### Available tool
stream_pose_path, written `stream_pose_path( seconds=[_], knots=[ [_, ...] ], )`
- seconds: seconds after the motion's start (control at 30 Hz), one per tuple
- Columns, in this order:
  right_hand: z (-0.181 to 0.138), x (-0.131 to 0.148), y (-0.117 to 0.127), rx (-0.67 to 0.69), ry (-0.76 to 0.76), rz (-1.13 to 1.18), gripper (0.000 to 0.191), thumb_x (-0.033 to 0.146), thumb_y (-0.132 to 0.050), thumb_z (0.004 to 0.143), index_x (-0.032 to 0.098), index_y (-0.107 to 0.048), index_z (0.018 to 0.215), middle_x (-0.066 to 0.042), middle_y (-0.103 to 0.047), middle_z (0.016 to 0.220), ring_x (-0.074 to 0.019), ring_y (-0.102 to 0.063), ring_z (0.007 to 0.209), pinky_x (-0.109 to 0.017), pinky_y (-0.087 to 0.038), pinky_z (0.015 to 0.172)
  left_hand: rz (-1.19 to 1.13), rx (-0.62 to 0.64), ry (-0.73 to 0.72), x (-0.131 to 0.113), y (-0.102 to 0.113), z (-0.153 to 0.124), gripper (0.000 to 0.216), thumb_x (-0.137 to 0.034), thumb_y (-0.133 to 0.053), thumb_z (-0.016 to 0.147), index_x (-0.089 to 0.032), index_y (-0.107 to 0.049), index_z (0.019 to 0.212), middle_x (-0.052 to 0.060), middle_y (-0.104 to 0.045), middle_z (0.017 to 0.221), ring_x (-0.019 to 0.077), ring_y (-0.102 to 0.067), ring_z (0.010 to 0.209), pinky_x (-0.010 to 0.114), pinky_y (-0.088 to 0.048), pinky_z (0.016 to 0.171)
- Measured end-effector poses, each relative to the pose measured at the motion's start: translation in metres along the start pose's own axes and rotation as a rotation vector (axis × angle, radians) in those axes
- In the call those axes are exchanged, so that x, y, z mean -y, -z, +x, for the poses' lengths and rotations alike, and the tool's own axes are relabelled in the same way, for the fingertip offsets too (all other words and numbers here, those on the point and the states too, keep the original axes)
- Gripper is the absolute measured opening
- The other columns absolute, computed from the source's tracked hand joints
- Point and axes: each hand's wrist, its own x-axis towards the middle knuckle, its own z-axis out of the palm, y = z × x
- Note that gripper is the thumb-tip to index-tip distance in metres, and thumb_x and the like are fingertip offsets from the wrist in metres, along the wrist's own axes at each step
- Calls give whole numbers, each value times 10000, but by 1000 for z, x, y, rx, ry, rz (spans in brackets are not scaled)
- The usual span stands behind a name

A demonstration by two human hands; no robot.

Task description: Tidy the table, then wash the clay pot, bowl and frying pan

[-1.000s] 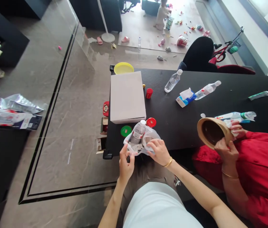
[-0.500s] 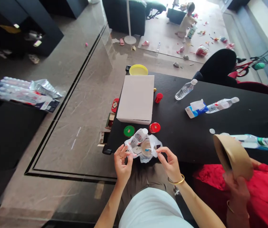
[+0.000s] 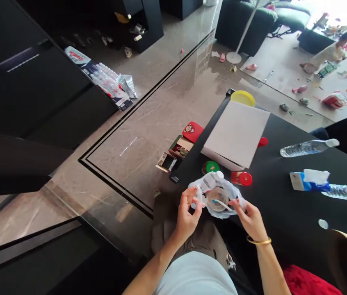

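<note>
A translucent white plastic bag (image 3: pixel 230 189) hangs spread between my hands at the table's near edge. My left hand (image 3: pixel 189 211) pinches its left rim. On the other side, my right hand (image 3: pixel 250 217), with a gold bangle at the wrist, grips the right rim between thumb and fingers. Inside the bag are a clear round container (image 3: pixel 217 198) and a clear bottle with a white cap (image 3: pixel 219 175). A thin white strip with a blue end lies across the container. Just beyond the bag stand a green-lidded jar (image 3: pixel 211 167) and a red-lidded jar (image 3: pixel 243 178).
On the black table (image 3: pixel 278 205) are a white box (image 3: pixel 238 133), a yellow plate (image 3: pixel 243 98), a water bottle (image 3: pixel 309 148) and a tissue pack (image 3: pixel 309 180). Opened boxes (image 3: pixel 179 147) sit left of the table. A person's red clothing (image 3: pixel 302 280) shows at lower right.
My view has swung left, so the table and hands appear farther right. The bag's mouth is spread wider. The neighbouring person's hand has left the view.
</note>
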Motion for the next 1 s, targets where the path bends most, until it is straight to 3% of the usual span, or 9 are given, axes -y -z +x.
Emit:
stream_pose_path(
  seconds=[0.1, 0.2, 0.3, 0.4, 0.53, 0.7, 0.8, 0.9, 1.0],
  knots=[
    [-11, 55, -39, 32, 50, 153, 277, 453, -590, 859, 209, -708, 920, -89, -717, 950, -246, -667, 881, -343, -527, 789, -78, 48, 50, -10, 57, -4, 421, -246, -557, 877, -236, -429, 1278, 121, -583, 1292, 120, -650, 794, 337, -568, 830],
    [-15, 124, -105, 197, 118, 161, 267, 416, -583, 874, 229, -701, 1023, -91, -703, 1039, -248, -652, 961, -342, -513, 848, -54, 122, 18, -31, 131, -13, 470, -230, -541, 879, -257, -417, 1331, 122, -530, 1362, 156, -654, 898, 382, -543, 911],
    [-6, 182, -180, 408, 161, 111, 266, 442, -602, 855, 220, -723, 940, -75, -713, 911, -228, -656, 851, -326, -525, 802, 70, 195, -71, -57, 208, -19, 653, -200, -575, 843, -274, -320, 1439, 121, -425, 1464, 237, -596, 1131, 424, -497, 997],
    [12, 226, -254, 630, 156, 152, 302, 506, -668, 781, 214, -726, 835, -54, -703, 790, -209, -643, 753, -303, -537, 707, 199, 138, -176, -72, 268, -11, 816, -184, -590, 823, -264, -158, 1511, 130, -324, 1530, 289, -451, 1320, 454, -454, 1051],
    [44, 270, -342, 855, 42, 393, 409, 569, -656, 764, 187, -697, 902, -73, -708, 887, -208, -655, 850, -349, -524, 811, 418, 3, -271, -76, 324, 36, 804, -137, -552, 815, -248, -172, 1515, 143, -386, 1495, 312, -451, 1322, 501, -444, 1045],
    [88, 315, -431, 770, -58, 595, 438, 591, -704, 703, 163, -668, 789, -49, -692, 776, -179, -645, 770, -338, -500, 806, 502, -44, -303, -86, 398, 102, 581, -116, -496, 827, -269, -444, 1386, 105, -550, 1370, 275, -592, 1179, 442, -498, 985],
    [119, 348, -475, 757, 22, 571, 392, 533, -733, 700, 163, -680, 819, -25, -679, 790, -159, -614, 782, -290, -481, 782, 351, -289, -190, -81, 456, 137, 403, -227, -467, 898, -238, -495, 1300, 101, -627, 1262, 219, -641, 1089, 385, -519, 942],
    [163, 381, -517, 745, 46, 541, 382, 535, -725, 703, 171, -669, 805, -12, -660, 786, -149, -595, 775, -266, -474, 761, 292, -553, -53, -61, 513, 183, 313, -361, -476, 905, -194, -565, 1154, 112, -681, 1133, 211, -676, 969, 366, -542, 848],
    [226, 406, -551, 726, 79, 492, 431, 589, -710, 683, 173, -640, 771, -10, -641, 764, -151, -590, 752, -265, -478, 735, 333, -560, 18, -38, 556, 242, 317, -417, -519, 864, -186, -618, 1057, 111, -698, 1094, 222, -681, 941, 377, -540, 825]
  ],
)
